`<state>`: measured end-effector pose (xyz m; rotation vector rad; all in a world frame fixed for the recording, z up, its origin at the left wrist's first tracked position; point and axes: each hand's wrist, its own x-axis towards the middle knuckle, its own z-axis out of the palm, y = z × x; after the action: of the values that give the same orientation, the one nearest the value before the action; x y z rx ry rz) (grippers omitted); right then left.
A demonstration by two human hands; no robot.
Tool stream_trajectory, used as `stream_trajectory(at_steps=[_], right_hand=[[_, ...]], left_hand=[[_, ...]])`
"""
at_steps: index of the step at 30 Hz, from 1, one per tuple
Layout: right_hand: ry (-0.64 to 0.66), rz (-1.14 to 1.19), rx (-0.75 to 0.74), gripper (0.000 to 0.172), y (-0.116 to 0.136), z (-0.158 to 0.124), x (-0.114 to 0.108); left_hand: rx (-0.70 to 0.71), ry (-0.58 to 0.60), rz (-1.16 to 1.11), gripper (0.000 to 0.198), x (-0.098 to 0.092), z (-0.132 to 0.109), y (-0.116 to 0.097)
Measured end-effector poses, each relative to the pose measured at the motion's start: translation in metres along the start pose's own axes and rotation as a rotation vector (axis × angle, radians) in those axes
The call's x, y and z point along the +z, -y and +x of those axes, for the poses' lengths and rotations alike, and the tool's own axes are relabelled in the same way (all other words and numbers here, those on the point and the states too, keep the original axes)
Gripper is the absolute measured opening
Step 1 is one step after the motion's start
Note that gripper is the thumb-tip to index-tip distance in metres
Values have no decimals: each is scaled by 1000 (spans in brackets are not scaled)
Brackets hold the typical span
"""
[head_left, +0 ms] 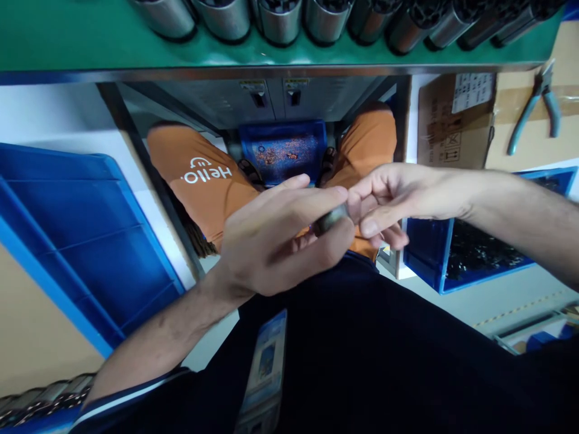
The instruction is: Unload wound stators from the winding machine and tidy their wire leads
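My left hand (289, 238) reaches in from the lower left, its fingers curled around a small rounded part (333, 218) that looks grey and metallic. Most of the part is covered by the fingers, and its exact kind cannot be made out. Close beside it, in front of my lap, is my right hand (386, 202). Its fingers are loosely bent and apart, and the fingertips are at or very near the left hand's fingertips. Nothing shows between the right thumb and fingers.
Silver cylinders (280, 24) with black ends line the green bench (90, 42). A blue tray (283, 129) with coppery bits lies by my feet. At right are cutting pliers (538, 102) on cardboard, a carton (441, 120) and a blue bin (446, 259) of black pieces; left, a blue crate (85, 235).
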<state>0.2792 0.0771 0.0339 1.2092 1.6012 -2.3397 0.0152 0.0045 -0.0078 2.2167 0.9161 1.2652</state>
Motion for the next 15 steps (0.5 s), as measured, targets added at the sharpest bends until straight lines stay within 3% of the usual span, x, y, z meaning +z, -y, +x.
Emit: stream_trajectory(at_steps=[3,7,9,12,15], right_hand=[[-97,-186,-59,41,0,1,11],[-294,-469,-168,38,16,-13,18],[-334,-506,-239,43,22,-20,13],[-280,-282,-214,50,21,-22,-1],[-55,41,-8,57,9,-14,-9]], left_hand=[[-35,68,-82,22,2,1,1],[-341,200,-144,25,0,4,-4],[-395,217,-182,25,-3,7,-5],[-263,158,-136,20,-6,12,-5],[-158,46,-43,7,-2,16,-7]])
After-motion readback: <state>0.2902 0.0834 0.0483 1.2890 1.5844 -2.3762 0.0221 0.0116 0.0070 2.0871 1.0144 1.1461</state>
